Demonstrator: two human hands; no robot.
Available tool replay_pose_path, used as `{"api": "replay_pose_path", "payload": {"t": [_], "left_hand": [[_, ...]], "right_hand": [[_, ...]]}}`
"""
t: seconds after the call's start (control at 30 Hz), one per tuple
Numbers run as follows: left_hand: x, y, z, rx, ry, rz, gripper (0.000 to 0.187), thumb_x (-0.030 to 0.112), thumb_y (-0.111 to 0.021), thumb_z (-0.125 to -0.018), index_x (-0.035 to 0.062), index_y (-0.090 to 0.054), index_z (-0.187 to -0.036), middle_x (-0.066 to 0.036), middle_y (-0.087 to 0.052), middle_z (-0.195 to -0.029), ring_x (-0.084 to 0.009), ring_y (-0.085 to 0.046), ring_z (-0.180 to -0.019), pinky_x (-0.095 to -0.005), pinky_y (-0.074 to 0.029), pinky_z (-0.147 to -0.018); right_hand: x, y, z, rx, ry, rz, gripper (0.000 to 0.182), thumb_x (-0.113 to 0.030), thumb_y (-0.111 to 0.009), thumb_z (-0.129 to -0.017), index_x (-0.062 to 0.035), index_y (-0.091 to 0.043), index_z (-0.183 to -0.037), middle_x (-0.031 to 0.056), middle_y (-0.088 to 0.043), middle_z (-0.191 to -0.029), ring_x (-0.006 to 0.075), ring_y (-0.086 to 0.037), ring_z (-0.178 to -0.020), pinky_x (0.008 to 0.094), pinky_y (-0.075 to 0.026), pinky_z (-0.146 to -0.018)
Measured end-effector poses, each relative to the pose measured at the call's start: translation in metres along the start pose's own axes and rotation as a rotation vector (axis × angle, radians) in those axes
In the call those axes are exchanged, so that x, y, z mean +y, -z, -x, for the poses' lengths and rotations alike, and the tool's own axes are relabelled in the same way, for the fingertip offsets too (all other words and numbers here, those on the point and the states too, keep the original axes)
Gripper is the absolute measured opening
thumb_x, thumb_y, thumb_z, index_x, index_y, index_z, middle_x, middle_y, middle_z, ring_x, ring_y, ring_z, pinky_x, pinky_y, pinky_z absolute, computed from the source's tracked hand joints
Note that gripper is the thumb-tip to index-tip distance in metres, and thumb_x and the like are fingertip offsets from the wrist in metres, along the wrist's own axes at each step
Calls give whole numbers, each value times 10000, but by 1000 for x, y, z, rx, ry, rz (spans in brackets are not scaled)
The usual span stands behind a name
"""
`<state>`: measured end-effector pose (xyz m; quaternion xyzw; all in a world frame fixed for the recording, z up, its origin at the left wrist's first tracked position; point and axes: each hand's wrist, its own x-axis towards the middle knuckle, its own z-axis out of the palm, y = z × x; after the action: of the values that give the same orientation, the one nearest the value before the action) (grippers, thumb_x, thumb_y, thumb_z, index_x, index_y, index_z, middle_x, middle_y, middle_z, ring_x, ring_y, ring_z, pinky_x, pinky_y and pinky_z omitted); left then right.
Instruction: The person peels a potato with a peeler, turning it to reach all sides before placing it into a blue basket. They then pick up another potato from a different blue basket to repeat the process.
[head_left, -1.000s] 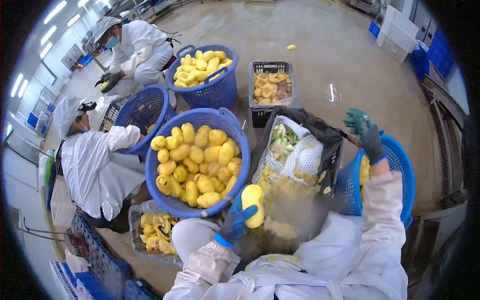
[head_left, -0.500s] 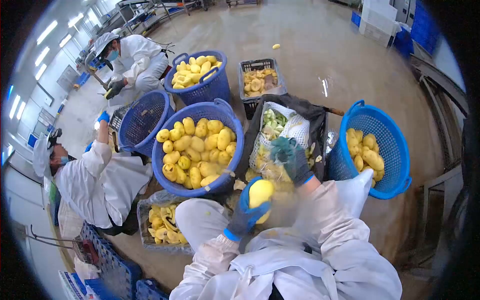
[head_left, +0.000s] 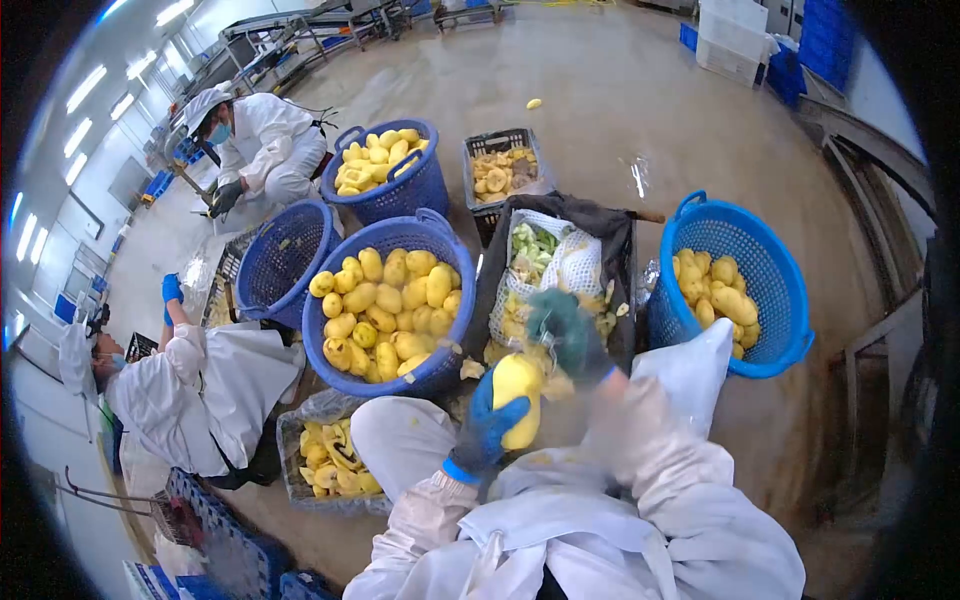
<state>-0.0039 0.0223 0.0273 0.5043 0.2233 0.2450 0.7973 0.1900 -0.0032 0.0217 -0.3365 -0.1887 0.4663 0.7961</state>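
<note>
My left hand, in a blue and dark glove, is wrapped round a large, smooth yellow potato held upright over my lap. Close above it on the right, my right hand, in a greenish glove, is curled and blurred by motion. Whatever its fingers grip is too smeared to make out. Beyond the hands stands a black-lined crate with white netting, green scraps and yellow peelings in it. A purple-blue basket heaped with yellow potatoes is to the left of it.
To the right stands a blue basket of potatoes. Scrap crates stand at the back and by my left knee. Another full basket and an emptier one are left. Two co-workers sit on that side.
The potato in my left hand has turned more upright. My right hand has come down and left, nearer to it. The camera view has shifted slightly; the nearer co-worker's raised arm has moved.
</note>
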Motion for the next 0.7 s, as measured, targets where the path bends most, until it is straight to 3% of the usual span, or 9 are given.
{"api": "replay_pose_path", "payload": {"t": [0.1, 0.2, 0.27, 0.33, 0.43, 0.53, 0.57, 0.67, 0.7], "left_hand": [[3, 3, 3, -93, 37, 253, 633, 280, -623, -829, 44, -367, -1358, -137, -547, -1213, -240, -596, -961, -332, -511, -792], [-6, 4, 7, -22, 58, 301, 576, 368, -535, -900, 86, -361, -1371, -148, -537, -1225, -246, -600, -930, -336, -517, -752], [0, -5, 8, -37, 135, 379, 572, 380, -549, -893, 84, -384, -1354, -149, -539, -1219, -249, -597, -927, -327, -514, -749], [-5, -6, 6, -4, 251, 552, 560, 400, -549, -894, 80, -411, -1332, -144, -541, -1211, -243, -593, -933, -316, -516, -751], [-15, 8, 4, -76, 327, 941, 532, 410, -544, -908, 70, -455, -1307, -146, -559, -1202, -227, -590, -1006, -311, -513, -825], [-25, 10, 8, -43, 261, 908, 505, 446, -522, -917, 93, -485, -1277, -133, -568, -1186, -214, -602, -978, -316, -530, -798], [-29, 12, 6, -12, 254, 910, 495, 436, -508, -925, 93, -474, -1281, -129, -555, -1197, -215, -591, -980, -310, -524, -797], [-11, -9, 12, -16, 28, 709, 443, 404, -486, -943, 104, -469, -1269, -97, -556, -1181, -206, -581, -991, -308, -518, -803], [-15, -4, 3, -9, 136, 859, 438, 397, -491, -941, 102, -470, -1264, -94, -558, -1174, -207, -583, -986, -308, -519, -802]], "right_hand": [[1, 42, -25, 193, 114, -80, 130, -177, -552, -899, -52, -580, -920, 51, -581, -748, 148, -555, -641, 280, -447, -613], [-9, -6, 11, -33, 231, -43, 126, -130, -530, -901, -53, -576, -989, 52, -578, -759, 144, -565, -655, 270, -456, -631], [1, -8, 15, -277, 264, 285, 196, -82, -542, -891, -56, -572, -1083, 59, -593, -836, 148, -590, -723, 273, -477, -670], [12, 8, 2, -203, 503, 699, 212, -205, -555, -913, -46, -583, -1050, 67, -610, -826, 158, -595, -702, 280, -483, -653], [10, 19, -9, -37, 160, 71, 307, -317, -539, -927, -32, -590, -1030, 69, -618, -794, 163, -602, -696, 275, -485, -641], [-1, 8, 10, -93, 150, 165, 395, -395, -498, -941, -19, -586, -1026, 59, -612, -743, 165, -607, -699, 276, -486, -632], [0, 7, 17, -61, 27, 87, 380, -371, -575, -901, -13, -590, -1028, 69, -625, -829, 164, -608, -742, 284, -490, -694], [-10, -37, 50, -253, 435, 591, 363, -315, -652, -846, -11, -598, -1037, 78, -626, -949, 161, -608, -815, 295, -485, -774], [2, -29, 53, -279, 127, 340, 351, -234, -697, -793, -10, -604, -1048, 73, -614, -1040, 166, -605, -882, 307, -474, -827]]}}
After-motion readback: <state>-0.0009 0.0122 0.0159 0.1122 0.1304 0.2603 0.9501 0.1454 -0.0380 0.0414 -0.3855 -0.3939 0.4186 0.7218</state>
